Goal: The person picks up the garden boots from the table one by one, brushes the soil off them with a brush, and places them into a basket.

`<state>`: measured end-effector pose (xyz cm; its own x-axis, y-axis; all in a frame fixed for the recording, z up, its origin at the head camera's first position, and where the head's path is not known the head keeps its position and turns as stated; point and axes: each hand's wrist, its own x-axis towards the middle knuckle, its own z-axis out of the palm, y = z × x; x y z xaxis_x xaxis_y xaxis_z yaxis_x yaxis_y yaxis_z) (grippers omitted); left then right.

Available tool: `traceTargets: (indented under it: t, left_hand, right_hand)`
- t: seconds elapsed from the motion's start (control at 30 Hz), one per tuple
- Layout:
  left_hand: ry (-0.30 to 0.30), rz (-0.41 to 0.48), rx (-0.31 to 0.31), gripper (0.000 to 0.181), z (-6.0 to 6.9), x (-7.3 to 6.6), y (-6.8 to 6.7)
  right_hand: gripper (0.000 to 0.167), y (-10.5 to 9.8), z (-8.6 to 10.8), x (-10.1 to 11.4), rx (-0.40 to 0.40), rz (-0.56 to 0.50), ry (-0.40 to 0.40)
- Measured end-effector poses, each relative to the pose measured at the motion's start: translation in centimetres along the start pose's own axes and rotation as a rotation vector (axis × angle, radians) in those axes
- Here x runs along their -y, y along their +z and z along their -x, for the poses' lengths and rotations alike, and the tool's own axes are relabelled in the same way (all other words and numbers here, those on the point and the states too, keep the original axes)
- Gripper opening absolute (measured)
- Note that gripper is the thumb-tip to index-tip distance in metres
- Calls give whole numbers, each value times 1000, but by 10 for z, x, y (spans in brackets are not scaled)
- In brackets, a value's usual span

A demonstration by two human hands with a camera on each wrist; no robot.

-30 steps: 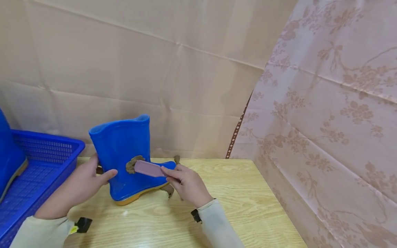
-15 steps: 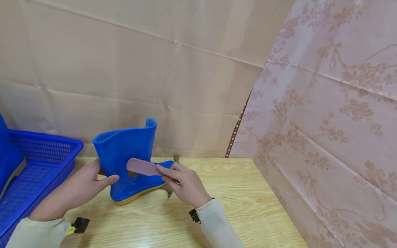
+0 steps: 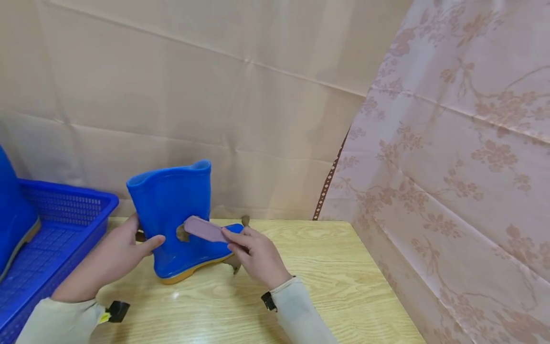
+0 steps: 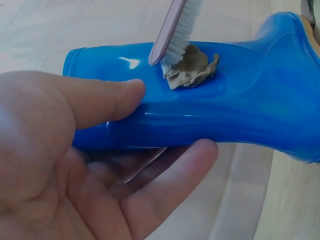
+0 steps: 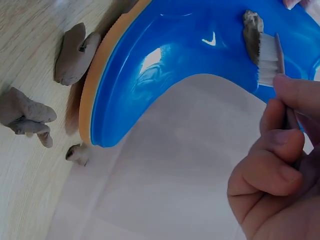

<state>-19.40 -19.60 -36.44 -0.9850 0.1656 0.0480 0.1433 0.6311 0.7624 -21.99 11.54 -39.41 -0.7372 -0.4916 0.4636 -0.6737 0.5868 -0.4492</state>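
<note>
A blue rubber boot (image 3: 172,196) with an orange sole stands on the table, its toe to the right. My left hand (image 3: 113,253) grips the back of its shaft, thumb (image 4: 112,100) on the near side and fingers behind. My right hand (image 3: 259,255) holds a brush (image 3: 206,229) with a dull pink handle. Its white bristles (image 5: 268,57) touch a brown clay-like lump (image 4: 189,69) stuck to the boot's side above the ankle. In the head view the brush covers part of that lump.
A blue plastic basket (image 3: 109,200) stands at the left with another blue boot (image 3: 15,210) in it. Several clay-like pieces (image 5: 75,55) lie on the wooden table (image 3: 343,286) around the toe. Cloth (image 3: 258,119) hangs behind the table.
The brush slid left and slightly up over the lump, then back a little to the right. The boot's shaft leaned right and has come back. Both hands keep their holds.
</note>
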Motion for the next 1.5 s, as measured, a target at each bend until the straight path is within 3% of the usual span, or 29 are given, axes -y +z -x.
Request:
traceTargets:
  t: [0.17, 0.3, 0.63, 0.83, 0.97, 1.1, 1.4, 1.5]
  left_hand:
    - [-40, 18, -11, 83, -3, 3, 1]
    - [-45, 6, -18, 84, -4, 4, 0]
    - [83, -75, 23, 81, 0, -2, 7]
    - [94, -84, 6, 75, 1, -6, 8]
    - [55, -63, -21, 77, 0, -5, 6]
    - [6, -57, -16, 81, -1, -3, 2]
    - [54, -59, -19, 79, -1, -3, 7]
    - [67, -59, -1, 77, 0, -6, 7]
  right_hand:
    - [38, -3, -1, -1, 28, -14, 44]
    - [37, -6, -1, -1, 21, -14, 33]
    - [40, 0, 1, 4, 43, 66, -207]
    - [38, 1, 1, 5, 10, 98, -147]
    - [37, -3, 0, 3, 20, 97, -74]
    - [36, -6, 0, 0, 37, 81, -63]
    - [40, -3, -1, 2, 77, 58, -253]
    - [42, -2, -2, 4, 92, 87, -271]
